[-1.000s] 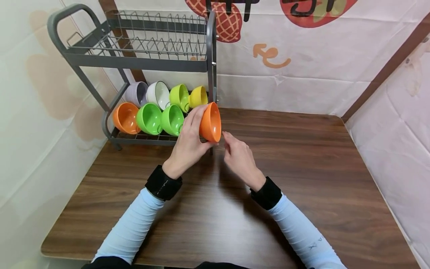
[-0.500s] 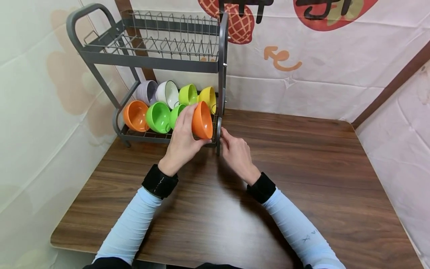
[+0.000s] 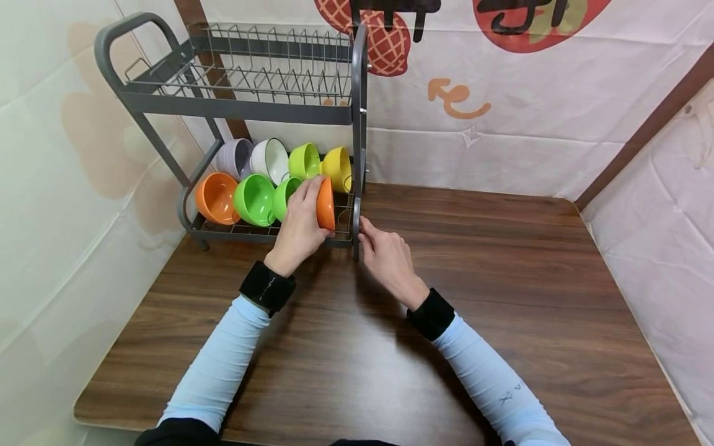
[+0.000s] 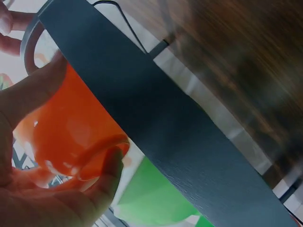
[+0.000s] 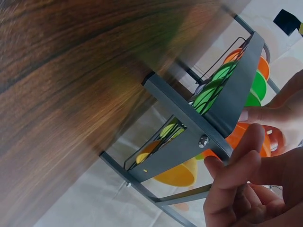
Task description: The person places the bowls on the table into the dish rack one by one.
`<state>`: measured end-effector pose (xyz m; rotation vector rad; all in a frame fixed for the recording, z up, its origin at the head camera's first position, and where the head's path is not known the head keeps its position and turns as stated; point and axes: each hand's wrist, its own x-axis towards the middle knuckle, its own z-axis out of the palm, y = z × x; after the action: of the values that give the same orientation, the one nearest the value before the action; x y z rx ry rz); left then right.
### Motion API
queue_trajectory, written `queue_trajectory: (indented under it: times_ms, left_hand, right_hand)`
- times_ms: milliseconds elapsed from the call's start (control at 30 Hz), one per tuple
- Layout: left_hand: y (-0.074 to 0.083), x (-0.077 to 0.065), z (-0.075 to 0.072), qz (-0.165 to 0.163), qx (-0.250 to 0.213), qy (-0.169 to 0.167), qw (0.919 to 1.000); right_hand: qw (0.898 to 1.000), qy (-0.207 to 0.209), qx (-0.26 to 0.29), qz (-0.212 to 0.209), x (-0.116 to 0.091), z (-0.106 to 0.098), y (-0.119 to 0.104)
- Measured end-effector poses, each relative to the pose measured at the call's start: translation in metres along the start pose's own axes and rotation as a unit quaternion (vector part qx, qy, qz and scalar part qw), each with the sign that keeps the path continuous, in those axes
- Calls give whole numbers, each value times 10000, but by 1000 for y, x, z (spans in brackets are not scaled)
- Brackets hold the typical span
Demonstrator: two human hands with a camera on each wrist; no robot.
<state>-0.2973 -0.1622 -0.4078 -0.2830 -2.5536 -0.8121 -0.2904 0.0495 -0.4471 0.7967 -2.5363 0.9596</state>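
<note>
My left hand (image 3: pixel 301 226) grips an orange cup (image 3: pixel 326 204) at the right end of the dish rack's lower shelf, its mouth facing right. In the left wrist view, the fingers wrap the cup (image 4: pixel 78 127) by its handle, and the shelf's front bar (image 4: pixel 137 104) crosses in front of it. My right hand (image 3: pixel 387 257) holds the front right post of the grey dish rack (image 3: pixel 356 204); its fingers are bent around the post (image 5: pixel 189 116) in the right wrist view. Left of the held cup, a green cup (image 3: pixel 283 197) is partly hidden by my left hand.
On the lower shelf, another orange cup (image 3: pixel 216 198) and a green cup (image 3: pixel 254 199) stand in front. Behind them are purple (image 3: pixel 234 158), white (image 3: pixel 270 161), lime (image 3: pixel 304 161) and yellow (image 3: pixel 337 168) cups. The upper wire shelf (image 3: pixel 251 80) overhangs them. A wooden table (image 3: pixel 474 279) lies below.
My left hand has moved the orange cup left and into the lower shelf. My right hand, apart from the rack at first, has come to its front right post.
</note>
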Motion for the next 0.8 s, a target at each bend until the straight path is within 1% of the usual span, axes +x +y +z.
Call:
queue_trajectory:
  times_ms: [167,300,433,500,667,800]
  left_hand:
    - [-2,10,3,-27,-27,-179,9998]
    - [-5,16,4,-119,-56,-389,9992]
    - [-7,17,6,-316,-110,-627,9975]
    - [-9,16,8,-366,-124,-699,9968]
    - [-13,14,10,-383,-142,-806,9959]
    - [-16,16,9,-381,-228,-998,9940]
  right_hand:
    - [10000,52,59,16,1,-1,-2]
    - [9998,-84,177,85,2,-2,-5]
    - [9995,-194,202,108,3,-1,-7]
    - [9996,-204,184,112,3,0,-7]
    - [9995,-223,168,111,1,1,-8]
    - [9994,-259,214,93,1,-1,-7]
